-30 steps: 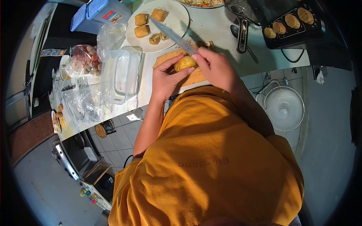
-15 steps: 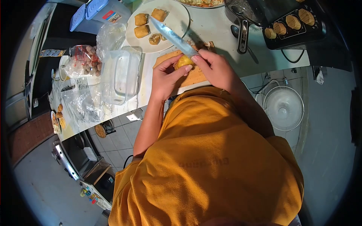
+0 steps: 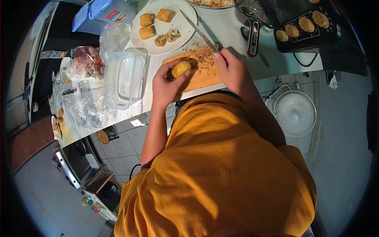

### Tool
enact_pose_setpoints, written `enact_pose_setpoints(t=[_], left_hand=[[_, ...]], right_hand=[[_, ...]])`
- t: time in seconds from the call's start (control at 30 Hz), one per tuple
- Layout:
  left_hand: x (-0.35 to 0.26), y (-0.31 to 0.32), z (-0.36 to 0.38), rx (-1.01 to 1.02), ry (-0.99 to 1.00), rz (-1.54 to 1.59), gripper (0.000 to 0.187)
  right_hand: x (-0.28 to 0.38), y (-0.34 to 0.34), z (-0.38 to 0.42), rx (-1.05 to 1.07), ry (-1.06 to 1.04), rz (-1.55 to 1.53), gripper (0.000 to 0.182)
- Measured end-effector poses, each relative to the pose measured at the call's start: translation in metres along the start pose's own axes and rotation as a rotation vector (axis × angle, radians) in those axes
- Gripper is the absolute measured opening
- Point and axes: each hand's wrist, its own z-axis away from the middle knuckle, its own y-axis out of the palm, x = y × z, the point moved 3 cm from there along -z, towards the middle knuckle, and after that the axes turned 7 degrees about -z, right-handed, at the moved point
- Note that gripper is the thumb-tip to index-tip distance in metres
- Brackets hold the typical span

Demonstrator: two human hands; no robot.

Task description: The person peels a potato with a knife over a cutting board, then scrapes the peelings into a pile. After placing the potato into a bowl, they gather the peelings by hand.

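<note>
Between the thumb and fingers of my left hand (image 3: pixel 167 81) is a round yellow-brown food piece (image 3: pixel 181 69), above the left part of a wooden cutting board (image 3: pixel 203 81). My right hand (image 3: pixel 232 70) grips a knife (image 3: pixel 202 34) by its handle, the blade pointing up and left toward a white plate (image 3: pixel 138 42). Dark crumbs (image 3: pixel 205 59) are scattered over the board. On the plate sit several golden square pieces (image 3: pixel 147 32), and two lower ones look cut or open, with filling showing.
Left of the board stand a clear plastic container (image 3: pixel 125 81), a plastic bag of round items (image 3: pixel 89 65) and blue-lidded tubs (image 3: pixel 110 14). At the right are a black-handled pan (image 3: pixel 254 37) and a black appliance with round slices on it (image 3: pixel 308 25).
My hands have moved apart. The knife has swung away from the food piece to the right, and my left hand has shifted slightly left, uncovering the piece and the crumbs.
</note>
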Motion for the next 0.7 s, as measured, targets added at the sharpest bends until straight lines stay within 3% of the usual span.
enact_pose_setpoints(t=[0.07,0.27,0.33,0.4,0.5,0.57,0.7], left_hand=[[0.004,-0.009,0.000,-0.055,0.098,-0.336,0.038],[-0.003,-0.013,0.006,-0.154,0.315,-0.627,0.041],[-0.004,-0.013,0.008,-0.154,0.293,-0.630,0.043],[-0.004,-0.012,0.012,-0.149,0.269,-0.630,0.044],[-0.006,-0.010,0.016,-0.156,0.392,-0.760,0.046],[0.000,-0.008,0.016,-0.090,0.343,-0.630,0.047],[-0.008,-0.007,0.023,-0.155,0.385,-0.661,0.048]], right_hand=[[-0.011,0.000,0.000,-0.011,-0.013,-0.041,0.022],[-0.031,0.008,0.005,-0.060,-0.006,-0.124,0.022],[-0.035,0.009,0.006,-0.120,-0.012,-0.197,0.024],[-0.040,0.009,0.007,-0.055,0.074,-0.175,0.028],[-0.041,0.012,0.005,0.083,0.090,-0.114,0.031],[-0.043,0.017,0.004,0.082,0.086,-0.148,0.031],[-0.045,0.024,0.001,0.093,0.080,-0.272,0.030]])
